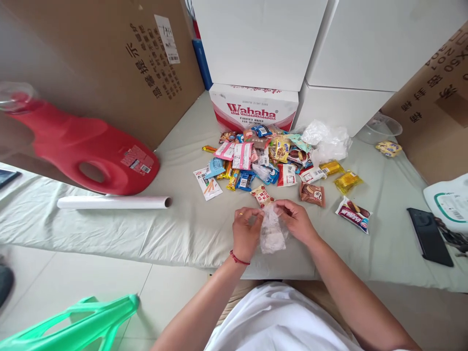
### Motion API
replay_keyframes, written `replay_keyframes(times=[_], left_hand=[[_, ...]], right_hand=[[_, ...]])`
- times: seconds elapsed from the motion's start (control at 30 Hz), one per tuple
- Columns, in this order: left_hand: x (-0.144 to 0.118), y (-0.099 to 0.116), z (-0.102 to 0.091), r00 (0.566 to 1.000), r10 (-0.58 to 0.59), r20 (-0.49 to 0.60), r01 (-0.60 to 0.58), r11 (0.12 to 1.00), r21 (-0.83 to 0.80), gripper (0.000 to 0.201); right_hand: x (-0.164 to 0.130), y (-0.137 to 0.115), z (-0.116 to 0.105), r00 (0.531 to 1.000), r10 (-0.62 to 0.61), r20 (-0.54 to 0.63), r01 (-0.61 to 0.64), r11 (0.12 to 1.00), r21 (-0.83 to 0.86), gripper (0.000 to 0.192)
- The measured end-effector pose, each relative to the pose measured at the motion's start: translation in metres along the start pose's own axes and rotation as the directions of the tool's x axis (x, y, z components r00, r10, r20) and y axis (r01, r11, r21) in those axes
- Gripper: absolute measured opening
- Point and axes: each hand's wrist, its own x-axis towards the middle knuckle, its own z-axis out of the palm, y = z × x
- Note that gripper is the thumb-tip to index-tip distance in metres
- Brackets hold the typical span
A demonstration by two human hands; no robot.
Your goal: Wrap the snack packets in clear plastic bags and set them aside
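My left hand (245, 229) and my right hand (297, 220) both pinch the top of a small clear plastic bag (272, 233), holding it between them just above the pale cloth-covered table (183, 229). A small red-and-white snack packet (262, 195) lies right behind the bag. Further back sits a heap of several colourful snack packets (263, 158). A brown packet (312, 193) and a purple-and-white packet (353, 213) lie to the right of my hands.
A red jug (84, 146) and a white roll (113, 202) lie at the left. A crumpled clear bag (327, 139), a Wahaha box (254, 109), white boxes and cardboard cartons stand behind. A black phone (429, 235) rests at right, a green plastic stool (76, 324) below left.
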Motion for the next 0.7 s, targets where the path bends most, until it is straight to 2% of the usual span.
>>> replay_keyframes(times=[0.13, 0.27, 0.4, 0.53, 0.6, 0.7], left_hand=[[0.004, -0.010, 0.000, 0.982, -0.189, -0.019, 0.177, 0.946, -0.273, 0.025], [0.004, -0.006, -0.004, 0.970, -0.237, -0.047, 0.196, 0.885, -0.422, 0.028], [0.003, -0.005, -0.005, 0.954, -0.287, -0.089, 0.228, 0.884, -0.409, 0.026], [0.003, -0.010, -0.007, 0.956, -0.265, -0.127, 0.211, 0.920, -0.330, 0.028], [0.004, -0.012, -0.010, 0.963, -0.246, -0.113, 0.198, 0.925, -0.324, 0.029], [0.004, -0.012, -0.016, 0.972, -0.234, -0.035, 0.208, 0.914, -0.349, 0.031]], right_hand=[[-0.003, 0.004, -0.001, 0.988, 0.056, -0.142, -0.055, 0.998, 0.010, 0.033], [-0.011, 0.004, -0.004, 0.975, 0.097, -0.201, -0.088, 0.995, 0.053, 0.035], [-0.019, 0.003, -0.005, 0.966, 0.138, -0.219, -0.124, 0.989, 0.076, 0.036], [-0.026, 0.003, -0.008, 0.972, 0.117, -0.202, -0.110, 0.993, 0.048, 0.034], [-0.029, 0.004, -0.012, 0.978, 0.095, -0.186, -0.091, 0.995, 0.029, 0.031], [-0.032, 0.004, -0.022, 0.983, 0.055, -0.174, -0.058, 0.998, -0.007, 0.029]])
